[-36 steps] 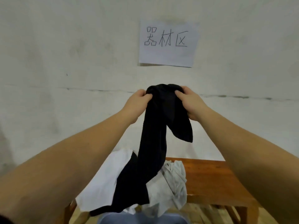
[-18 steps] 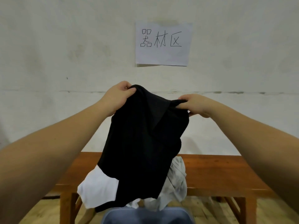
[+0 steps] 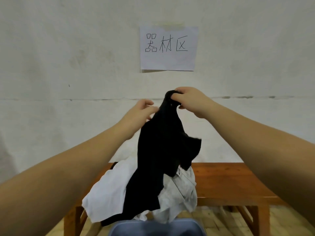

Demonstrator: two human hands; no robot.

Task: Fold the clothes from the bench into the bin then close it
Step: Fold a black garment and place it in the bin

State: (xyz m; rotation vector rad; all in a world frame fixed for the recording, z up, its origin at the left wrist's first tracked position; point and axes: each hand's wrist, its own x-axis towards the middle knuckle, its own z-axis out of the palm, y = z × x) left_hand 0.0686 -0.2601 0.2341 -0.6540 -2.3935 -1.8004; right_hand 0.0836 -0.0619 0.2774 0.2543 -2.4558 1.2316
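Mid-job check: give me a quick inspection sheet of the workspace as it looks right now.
Surface: wooden bench against the wall, partly covered by clothes.
Job's things: black garment held up, lower end trailing onto the pile; white garment and grey garment heaped on the bench; blue bin at the bottom edge, open.
Clutter: nothing seen.
Hands: right hand grips the black garment's top; left hand blurred beside it, grip unclear.
Cables: nothing seen.
Surroundings: white wall with handwritten paper sign.
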